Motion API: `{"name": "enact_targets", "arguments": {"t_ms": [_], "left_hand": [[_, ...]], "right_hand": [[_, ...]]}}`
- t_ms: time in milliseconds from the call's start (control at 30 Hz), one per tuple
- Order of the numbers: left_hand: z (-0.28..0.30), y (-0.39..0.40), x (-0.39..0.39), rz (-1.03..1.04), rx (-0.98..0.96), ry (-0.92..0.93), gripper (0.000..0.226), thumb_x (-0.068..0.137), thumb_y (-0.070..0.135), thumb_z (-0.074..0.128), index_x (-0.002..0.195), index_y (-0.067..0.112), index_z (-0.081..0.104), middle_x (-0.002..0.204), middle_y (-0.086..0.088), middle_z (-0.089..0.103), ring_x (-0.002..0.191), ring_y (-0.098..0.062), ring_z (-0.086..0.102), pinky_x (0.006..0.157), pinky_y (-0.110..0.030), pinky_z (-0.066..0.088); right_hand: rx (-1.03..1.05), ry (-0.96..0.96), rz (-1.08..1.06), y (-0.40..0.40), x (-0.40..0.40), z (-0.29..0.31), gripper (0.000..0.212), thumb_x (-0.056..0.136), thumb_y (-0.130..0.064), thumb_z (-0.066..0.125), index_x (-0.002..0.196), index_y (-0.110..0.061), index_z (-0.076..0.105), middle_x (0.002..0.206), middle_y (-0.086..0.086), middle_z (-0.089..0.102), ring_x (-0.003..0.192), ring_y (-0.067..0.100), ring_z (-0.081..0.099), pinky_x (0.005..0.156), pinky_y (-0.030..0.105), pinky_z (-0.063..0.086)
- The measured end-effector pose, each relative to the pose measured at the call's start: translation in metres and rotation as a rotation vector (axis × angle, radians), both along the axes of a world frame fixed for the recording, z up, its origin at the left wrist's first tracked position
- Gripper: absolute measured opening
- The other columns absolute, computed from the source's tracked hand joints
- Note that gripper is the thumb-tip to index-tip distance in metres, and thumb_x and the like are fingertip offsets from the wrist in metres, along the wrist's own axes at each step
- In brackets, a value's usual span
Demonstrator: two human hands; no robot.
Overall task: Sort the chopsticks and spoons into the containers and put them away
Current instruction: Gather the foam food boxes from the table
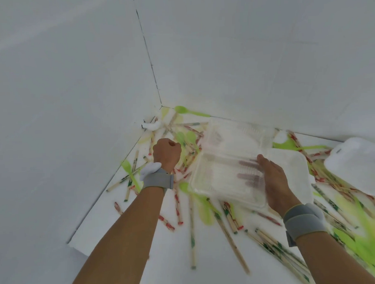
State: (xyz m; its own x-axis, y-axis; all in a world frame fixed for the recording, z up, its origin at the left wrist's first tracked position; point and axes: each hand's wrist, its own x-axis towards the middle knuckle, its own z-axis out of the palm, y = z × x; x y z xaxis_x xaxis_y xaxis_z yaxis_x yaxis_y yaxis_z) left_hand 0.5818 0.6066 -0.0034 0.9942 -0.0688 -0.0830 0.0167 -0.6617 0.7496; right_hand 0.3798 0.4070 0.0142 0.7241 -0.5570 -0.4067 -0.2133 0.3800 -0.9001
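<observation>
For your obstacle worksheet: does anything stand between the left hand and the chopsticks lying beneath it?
Nothing visible does. The left hand is above loose chopsticks; the clear container sits to its right, held by the right hand.

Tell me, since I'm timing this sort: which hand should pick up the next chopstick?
Probably the left hand. It hovers over the scattered chopsticks near the corner and appears to hold nothing, though its fingers are curled. The right hand grips the clear container, so it is occupied.
</observation>
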Motion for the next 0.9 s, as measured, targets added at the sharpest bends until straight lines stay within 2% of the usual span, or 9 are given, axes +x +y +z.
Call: {"name": "enact_targets", "arguments": {"t_ms": [67,100,200,267,400,500,633,767,900], "left_hand": [[0.003,0.000,0.031,-0.026,0.044,-0.032,0.014,0.093,0.020,0.062,0.087,0.009,0.068,0.085,-0.008,0.065,0.076,-0.027,0.061,0.069,-0.034,0.052],[0.001,-0.002,0.048,-0.031,0.067,-0.047,0.016,0.093,0.022,0.063,0.100,0.008,0.068,0.097,-0.010,0.068,0.088,-0.030,0.064,0.077,-0.038,0.054],[-0.009,-0.010,0.091,-0.095,0.228,-0.038,0.036,0.095,0.029,0.060,0.124,0.008,0.058,0.128,-0.016,0.055,0.121,-0.038,0.049,0.096,-0.044,0.045],[-0.017,-0.016,0.112,-0.131,0.347,-0.069,0.047,0.095,0.036,0.060,0.132,0.009,0.052,0.137,-0.017,0.047,0.129,-0.038,0.038,0.100,-0.045,0.039],[-0.030,-0.023,0.137,-0.177,0.540,-0.112,0.061,0.093,0.057,0.053,0.131,0.009,0.049,0.136,-0.017,0.041,0.130,-0.035,0.031,0.102,-0.046,0.028],[-0.037,-0.027,0.147,-0.214,0.633,-0.106,0.063,0.092,0.065,0.048,0.123,0.011,0.054,0.131,-0.017,0.042,0.128,-0.034,0.030,0.102,-0.047,0.027],[-0.038,-0.029,0.153,-0.242,0.641,-0.158,0.047,0.093,0.051,0.054,0.114,0.010,0.058,0.124,-0.017,0.046,0.122,-0.035,0.036,0.098,-0.045,0.029],[-0.033,-0.031,0.155,-0.192,0.592,-0.198,0.027,0.096,0.032,0.052,0.108,0.010,0.060,0.116,-0.017,0.058,0.114,-0.035,0.046,0.096,-0.044,0.030],[-0.023,-0.029,0.155,-0.203,0.616,-0.203,0.032,0.098,0.038,0.049,0.108,0.008,0.058,0.115,-0.015,0.061,0.113,-0.034,0.050,0.099,-0.044,0.030]], "right_hand": [[0.008,0.010,-0.013,0.003,0.018,-0.001,0.028,0.108,-0.033,0.046,0.108,-0.011,0.064,0.106,0.006,0.078,0.082,0.035,0.076,0.066,0.036,0.050],[0.010,0.016,-0.022,0.004,0.027,-0.003,0.028,0.108,-0.033,0.046,0.109,-0.012,0.064,0.106,0.006,0.078,0.082,0.035,0.076,0.065,0.035,0.050],[0.023,0.034,-0.052,0.003,0.046,-0.011,0.029,0.107,-0.034,0.047,0.112,-0.010,0.064,0.107,0.006,0.078,0.084,0.037,0.076,0.064,0.036,0.051],[0.029,0.051,-0.069,0.002,0.054,-0.015,0.031,0.107,-0.034,0.048,0.116,-0.009,0.065,0.106,0.006,0.078,0.085,0.037,0.076,0.065,0.037,0.052],[0.039,0.053,-0.082,-0.001,0.062,-0.020,0.035,0.107,-0.034,0.048,0.120,-0.007,0.065,0.108,0.006,0.078,0.087,0.038,0.075,0.064,0.037,0.053],[0.029,0.063,-0.093,-0.003,0.067,-0.023,0.036,0.106,-0.034,0.048,0.119,-0.007,0.067,0.107,0.006,0.078,0.087,0.037,0.075,0.068,0.039,0.055],[0.026,0.072,-0.106,-0.004,0.068,-0.024,0.036,0.106,-0.034,0.049,0.119,-0.007,0.069,0.107,0.007,0.078,0.087,0.037,0.075,0.076,0.044,0.055],[0.039,0.079,-0.111,-0.005,0.068,-0.021,0.033,0.106,-0.033,0.050,0.116,-0.008,0.070,0.106,0.007,0.078,0.086,0.037,0.076,0.068,0.038,0.058],[0.048,0.083,-0.119,-0.006,0.063,-0.018,0.032,0.106,-0.033,0.050,0.115,-0.009,0.070,0.105,0.007,0.078,0.085,0.037,0.076,0.069,0.039,0.058]]}}
